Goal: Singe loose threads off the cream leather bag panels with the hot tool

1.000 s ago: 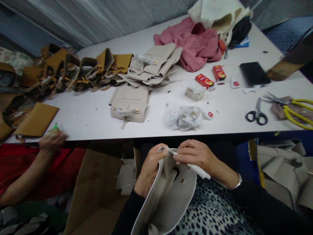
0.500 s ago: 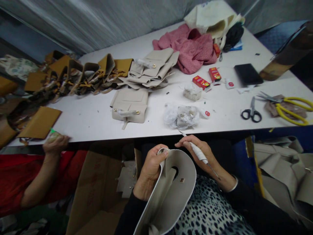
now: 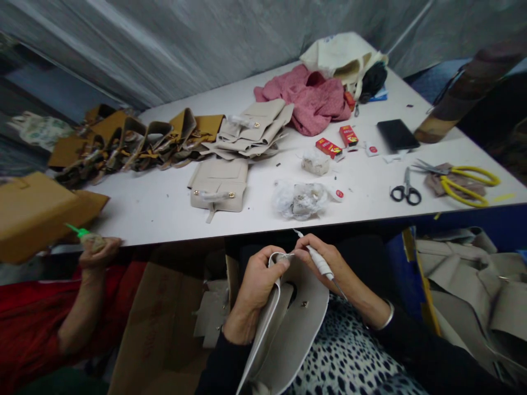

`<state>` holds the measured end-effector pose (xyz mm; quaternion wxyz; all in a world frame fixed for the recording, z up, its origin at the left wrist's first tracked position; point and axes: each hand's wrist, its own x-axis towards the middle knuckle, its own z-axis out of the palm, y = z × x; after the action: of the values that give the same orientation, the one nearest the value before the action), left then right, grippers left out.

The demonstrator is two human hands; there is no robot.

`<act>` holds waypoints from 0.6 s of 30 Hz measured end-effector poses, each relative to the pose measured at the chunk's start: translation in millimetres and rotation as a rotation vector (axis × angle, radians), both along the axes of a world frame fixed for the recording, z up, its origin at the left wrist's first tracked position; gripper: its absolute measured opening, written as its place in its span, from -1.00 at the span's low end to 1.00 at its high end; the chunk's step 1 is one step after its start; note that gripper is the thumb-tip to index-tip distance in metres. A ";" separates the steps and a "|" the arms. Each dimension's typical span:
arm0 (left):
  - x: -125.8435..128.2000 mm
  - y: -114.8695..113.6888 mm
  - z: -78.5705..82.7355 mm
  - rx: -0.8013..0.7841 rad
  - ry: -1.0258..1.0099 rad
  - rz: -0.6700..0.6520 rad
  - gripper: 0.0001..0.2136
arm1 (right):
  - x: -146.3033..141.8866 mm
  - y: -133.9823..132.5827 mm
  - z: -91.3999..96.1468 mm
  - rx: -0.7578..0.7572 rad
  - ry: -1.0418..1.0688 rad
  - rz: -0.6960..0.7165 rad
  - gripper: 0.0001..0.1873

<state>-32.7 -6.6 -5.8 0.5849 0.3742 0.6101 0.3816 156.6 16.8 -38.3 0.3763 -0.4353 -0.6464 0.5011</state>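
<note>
A cream leather bag piece with a cut-out slot and a small metal stud rests on my lap, below the table edge. My left hand is closed on its curved top edge, thumb and fingers pinching the rim. My right hand is closed on a thin white-wrapped tool, held like a pen, and its fingertips meet the bag's rim next to my left thumb. The tool's point sticks up toward the table.
On the white table lie a finished cream bag, a stack of cream bags, tan bags, a plastic-wrapped lump, black scissors, yellow-handled shears, red boxes and pink cloth. At left another person's hand holds a green-tipped item beside a tan piece.
My right hand turned the white tool from lying across the bag's rim to a pen grip, then brought its fingers back to the rim. The other person lifted a tan piece at left.
</note>
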 end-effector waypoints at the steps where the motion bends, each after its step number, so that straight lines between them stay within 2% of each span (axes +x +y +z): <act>1: 1.5 0.3 1.0 0.006 0.009 -0.006 -0.80 | 1.1 -1.1 0.6 0.002 0.006 -0.006 -0.77; 6: 9.6 2.3 4.1 0.047 0.055 -0.090 -0.82 | 4.5 -6.9 6.1 0.016 0.070 -0.022 -0.72; 11: 17.4 4.2 17.5 0.129 0.082 -0.183 -0.84 | 7.5 -13.4 15.6 -0.030 0.079 -0.056 -0.63; 18: 28.8 5.9 30.6 0.206 0.057 -0.297 -0.80 | 12.6 -22.7 27.1 -0.102 0.250 -0.086 -0.62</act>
<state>-3.8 -0.8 24.8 0.5759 0.5287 0.5221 0.3409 169.2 -5.8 -11.2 0.4525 -0.4152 -0.5489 0.5670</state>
